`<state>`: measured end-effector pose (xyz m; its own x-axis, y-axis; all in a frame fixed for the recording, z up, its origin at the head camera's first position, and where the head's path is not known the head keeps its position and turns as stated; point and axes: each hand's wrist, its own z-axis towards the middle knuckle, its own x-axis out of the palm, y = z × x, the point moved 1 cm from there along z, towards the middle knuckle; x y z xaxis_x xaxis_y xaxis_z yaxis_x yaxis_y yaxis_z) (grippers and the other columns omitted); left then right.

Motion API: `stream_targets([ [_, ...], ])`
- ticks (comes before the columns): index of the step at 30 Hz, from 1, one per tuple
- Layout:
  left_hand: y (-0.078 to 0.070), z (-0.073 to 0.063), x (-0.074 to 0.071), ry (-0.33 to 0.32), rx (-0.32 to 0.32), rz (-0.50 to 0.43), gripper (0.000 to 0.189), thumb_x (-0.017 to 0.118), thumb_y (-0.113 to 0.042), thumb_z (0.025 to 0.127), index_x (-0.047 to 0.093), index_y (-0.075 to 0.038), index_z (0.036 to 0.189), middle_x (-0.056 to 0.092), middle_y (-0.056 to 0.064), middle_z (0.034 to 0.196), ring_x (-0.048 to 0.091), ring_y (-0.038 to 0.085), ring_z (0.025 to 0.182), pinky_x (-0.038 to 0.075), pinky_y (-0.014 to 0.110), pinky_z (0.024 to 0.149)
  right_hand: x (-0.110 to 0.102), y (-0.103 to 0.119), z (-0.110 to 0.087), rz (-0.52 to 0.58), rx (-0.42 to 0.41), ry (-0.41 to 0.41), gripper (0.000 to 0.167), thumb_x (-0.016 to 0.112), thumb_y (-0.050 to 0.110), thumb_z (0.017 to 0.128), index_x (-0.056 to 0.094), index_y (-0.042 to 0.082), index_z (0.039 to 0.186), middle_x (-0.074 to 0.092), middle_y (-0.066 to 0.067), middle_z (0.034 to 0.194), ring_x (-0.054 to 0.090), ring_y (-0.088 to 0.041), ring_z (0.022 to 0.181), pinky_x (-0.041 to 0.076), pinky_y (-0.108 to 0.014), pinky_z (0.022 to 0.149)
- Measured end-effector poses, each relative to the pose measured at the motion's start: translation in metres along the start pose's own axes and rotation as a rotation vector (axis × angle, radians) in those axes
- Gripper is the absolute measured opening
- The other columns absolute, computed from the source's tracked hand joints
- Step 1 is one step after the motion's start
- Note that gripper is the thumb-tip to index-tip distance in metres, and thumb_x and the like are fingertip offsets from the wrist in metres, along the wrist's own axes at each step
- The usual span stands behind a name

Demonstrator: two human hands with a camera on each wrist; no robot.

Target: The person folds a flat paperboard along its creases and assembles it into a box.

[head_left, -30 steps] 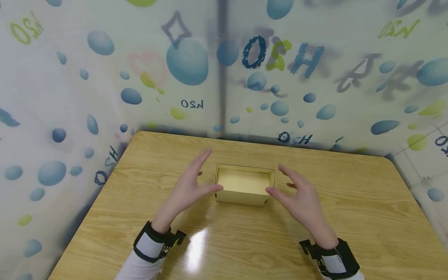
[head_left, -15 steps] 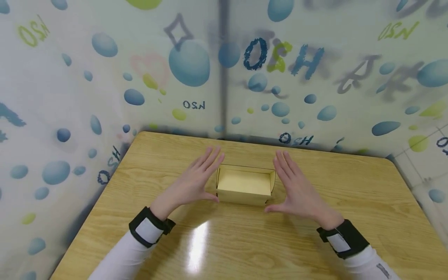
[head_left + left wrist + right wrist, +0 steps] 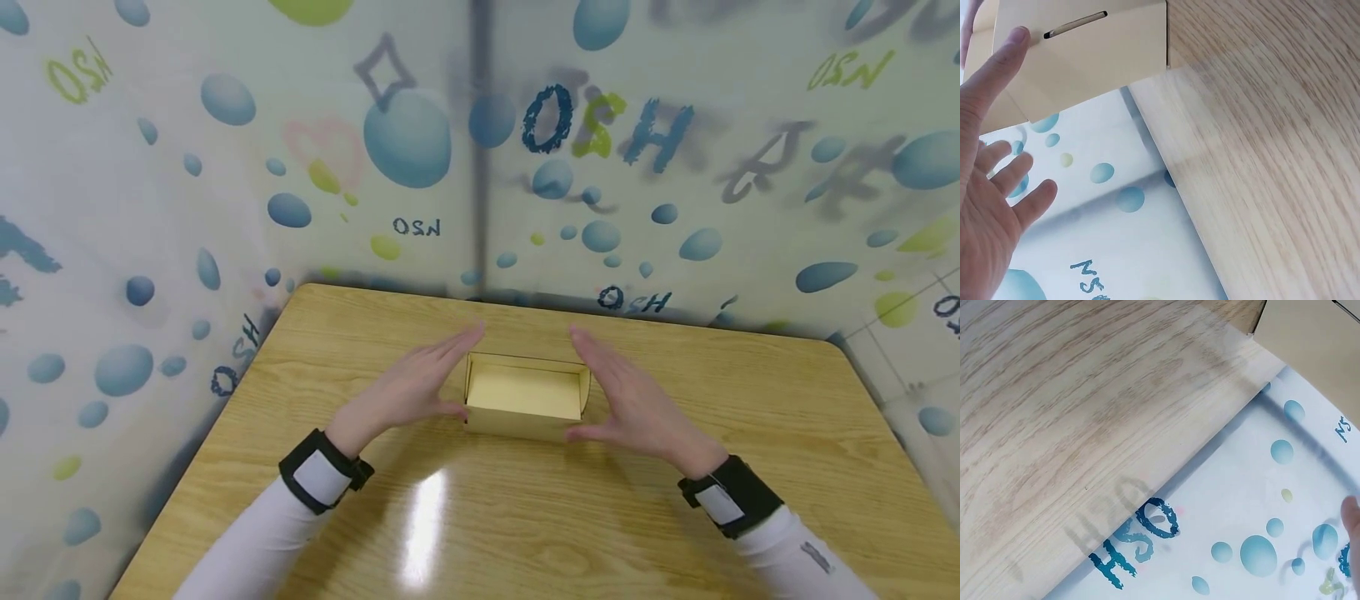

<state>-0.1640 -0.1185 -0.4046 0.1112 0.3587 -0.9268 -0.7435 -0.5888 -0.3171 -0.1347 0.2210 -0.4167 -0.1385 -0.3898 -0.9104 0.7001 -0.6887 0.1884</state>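
Note:
A small open-topped tan cardboard box (image 3: pixel 517 423) sits on the wooden table, its inside facing up. To its left my left hand (image 3: pixel 405 390) is spread, fingers extended toward the back and the thumb by the front left corner. My right hand (image 3: pixel 636 408) mirrors it on the right, thumb near the front right corner. In the left wrist view the left thumb (image 3: pixel 999 69) overlaps a box wall (image 3: pixel 1097 59) beside a narrow slot; whether it touches is unclear. The right wrist view catches only part of the box (image 3: pixel 1310 344) and one fingertip (image 3: pixel 1352 519).
The wood-grain table (image 3: pixel 480 533) extends around the box on all sides. Behind its back edge hangs a pale sheet (image 3: pixel 420 250) printed with blue and green drops and letters. Each wrist wears a black strap (image 3: pixel 324 471) with a camera.
Both hands have turned so their fingers point more toward the back, and their fingertips have drawn inward near the box's rear corners. The box stays in about the same place.

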Motion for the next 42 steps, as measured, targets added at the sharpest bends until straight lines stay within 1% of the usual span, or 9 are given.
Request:
stream_targets([
  [2, 0.0, 0.0, 0.0, 0.018, -0.018, -0.028, 0.107, 0.088, -0.037, 0.085, 0.026, -0.007, 0.167, 0.042, 0.015, 0.169, 0.057, 0.033, 0.145, 0.05, 0.047, 0.118, -0.001, 0.001, 0.001, 0.021, 0.022, 0.026, 0.136, 0.098, 0.049, 0.066, 0.018, 0.008, 0.169, 0.038, -0.023, 0.169, 0.047, -0.04, 0.15, 0.046, -0.058, 0.118],
  [5, -0.002, 0.001, 0.0, 0.064, -0.079, -0.084, 0.097, 0.086, -0.037, 0.088, 0.032, -0.012, 0.165, 0.052, 0.013, 0.162, 0.066, 0.033, 0.133, 0.055, 0.047, 0.112, -0.002, 0.003, 0.002, 0.067, 0.051, 0.061, 0.12, 0.096, 0.042, 0.073, 0.028, 0.009, 0.166, 0.049, -0.023, 0.161, 0.058, -0.041, 0.141, 0.053, -0.057, 0.111],
  [9, -0.004, 0.001, 0.0, 0.112, -0.133, -0.14, 0.087, 0.084, -0.035, 0.09, 0.038, -0.014, 0.162, 0.058, 0.015, 0.156, 0.069, 0.035, 0.127, 0.056, 0.049, 0.11, -0.002, 0.004, 0.001, 0.112, 0.085, 0.093, 0.099, 0.094, 0.035, 0.078, 0.042, 0.007, 0.158, 0.061, -0.019, 0.152, 0.067, -0.038, 0.129, 0.058, -0.054, 0.103],
  [15, -0.005, 0.002, 0.0, 0.12, -0.138, -0.176, 0.078, 0.082, -0.032, 0.093, 0.044, -0.011, 0.158, 0.059, 0.015, 0.155, 0.066, 0.035, 0.132, 0.055, 0.049, 0.112, -0.001, 0.005, 0.0, 0.119, 0.083, 0.083, 0.086, 0.094, 0.034, 0.079, 0.052, 0.007, 0.149, 0.066, -0.017, 0.145, 0.07, -0.035, 0.125, 0.06, -0.051, 0.1],
  [21, -0.004, 0.001, 0.002, 0.107, -0.115, -0.171, 0.073, 0.081, -0.032, 0.093, 0.047, -0.012, 0.155, 0.06, 0.014, 0.154, 0.065, 0.033, 0.135, 0.054, 0.048, 0.113, 0.0, 0.005, 0.0, 0.107, 0.035, 0.05, 0.084, 0.096, 0.031, 0.076, 0.056, 0.004, 0.145, 0.068, -0.017, 0.141, 0.071, -0.034, 0.124, 0.06, -0.05, 0.101],
  [31, -0.001, -0.001, 0.007, 0.021, -0.017, -0.143, 0.066, 0.082, -0.028, 0.092, 0.055, -0.009, 0.149, 0.064, 0.013, 0.149, 0.067, 0.031, 0.133, 0.056, 0.045, 0.112, 0.006, 0.002, -0.005, 0.085, -0.075, -0.048, 0.074, 0.094, 0.024, 0.079, 0.06, 0.003, 0.142, 0.07, -0.019, 0.138, 0.072, -0.035, 0.121, 0.062, -0.051, 0.096],
  [35, -0.001, -0.001, 0.008, 0.012, -0.012, -0.145, 0.062, 0.081, -0.028, 0.093, 0.057, -0.01, 0.147, 0.064, 0.012, 0.15, 0.066, 0.03, 0.135, 0.055, 0.045, 0.113, 0.01, 0.001, -0.007, 0.086, -0.095, -0.082, 0.062, 0.081, 0.041, 0.092, 0.063, 0.005, 0.14, 0.07, -0.018, 0.139, 0.071, -0.035, 0.122, 0.062, -0.051, 0.096],
  [38, -0.001, -0.002, 0.009, 0.003, -0.002, -0.148, 0.058, 0.08, -0.028, 0.094, 0.06, -0.01, 0.145, 0.064, 0.012, 0.151, 0.066, 0.03, 0.135, 0.056, 0.044, 0.112, 0.012, 0.0, -0.008, 0.086, -0.11, -0.11, 0.059, 0.066, 0.052, 0.099, 0.065, 0.007, 0.137, 0.07, -0.017, 0.138, 0.072, -0.034, 0.121, 0.063, -0.05, 0.094],
  [42, -0.002, -0.002, 0.008, -0.019, 0.026, -0.151, 0.052, 0.08, -0.027, 0.094, 0.063, -0.01, 0.14, 0.064, 0.012, 0.15, 0.067, 0.03, 0.133, 0.058, 0.043, 0.109, 0.014, 0.0, -0.009, 0.073, -0.142, -0.157, 0.058, 0.057, 0.055, 0.102, 0.068, 0.008, 0.134, 0.071, -0.016, 0.136, 0.073, -0.034, 0.118, 0.063, -0.05, 0.089],
])
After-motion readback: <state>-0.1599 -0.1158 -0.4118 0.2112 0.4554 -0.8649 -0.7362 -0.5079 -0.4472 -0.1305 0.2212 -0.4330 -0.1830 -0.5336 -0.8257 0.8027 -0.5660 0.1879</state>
